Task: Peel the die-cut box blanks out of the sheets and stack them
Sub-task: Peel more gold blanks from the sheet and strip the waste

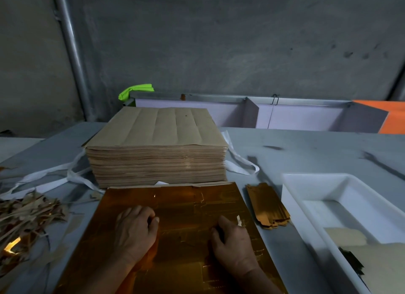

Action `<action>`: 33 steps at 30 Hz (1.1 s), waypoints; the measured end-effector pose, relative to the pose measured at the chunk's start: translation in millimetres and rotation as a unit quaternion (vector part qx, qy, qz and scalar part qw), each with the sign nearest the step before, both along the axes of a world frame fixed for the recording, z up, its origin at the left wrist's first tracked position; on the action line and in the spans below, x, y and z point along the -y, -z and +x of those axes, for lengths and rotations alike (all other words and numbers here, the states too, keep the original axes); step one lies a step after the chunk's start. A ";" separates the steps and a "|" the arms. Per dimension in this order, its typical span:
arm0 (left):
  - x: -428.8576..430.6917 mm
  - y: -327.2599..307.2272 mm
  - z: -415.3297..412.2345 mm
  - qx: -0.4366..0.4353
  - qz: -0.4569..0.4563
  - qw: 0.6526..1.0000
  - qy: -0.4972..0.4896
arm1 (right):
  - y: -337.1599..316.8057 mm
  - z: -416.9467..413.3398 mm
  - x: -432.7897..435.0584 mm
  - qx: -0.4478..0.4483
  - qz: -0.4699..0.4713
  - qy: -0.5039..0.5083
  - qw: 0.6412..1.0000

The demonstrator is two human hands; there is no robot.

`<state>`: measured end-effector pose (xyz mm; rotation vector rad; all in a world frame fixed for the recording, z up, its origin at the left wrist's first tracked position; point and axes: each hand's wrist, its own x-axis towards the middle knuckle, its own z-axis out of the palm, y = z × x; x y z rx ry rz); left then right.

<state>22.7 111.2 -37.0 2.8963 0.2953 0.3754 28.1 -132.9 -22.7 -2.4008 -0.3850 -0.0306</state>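
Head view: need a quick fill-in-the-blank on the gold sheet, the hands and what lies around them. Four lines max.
1. The gold sheet has ____ hands on it, the left hand and the right hand.
2. The small stack of peeled gold blanks lies to the ____ of that sheet.
3. The scrap strips are piled at the ____ side of the table.
4. The tray beside the blanks is ____ in colour.

Missing words: two; right; left; white.
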 end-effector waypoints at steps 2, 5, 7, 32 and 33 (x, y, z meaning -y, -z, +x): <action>0.4 0.1 -0.5 0.007 -0.001 1.000 0.001 | -0.3 -0.4 0.4 0.004 0.000 -0.001 1.000; 0.3 0.2 -1.2 0.021 -0.006 1.000 -0.001 | -0.9 -1.5 0.3 0.004 -0.003 -0.004 1.000; 0.4 0.5 -1.7 0.028 -0.003 1.000 0.000 | -0.6 -2.5 -0.3 0.007 -0.011 -0.008 1.000; -4.7 2.9 5.3 -0.009 -0.046 0.992 -0.121 | -8.0 4.1 -11.8 0.066 -0.115 -0.068 0.989; -4.6 2.8 5.6 -0.017 -0.042 0.992 -0.120 | -10.5 7.1 -15.2 0.075 -0.118 -0.059 0.989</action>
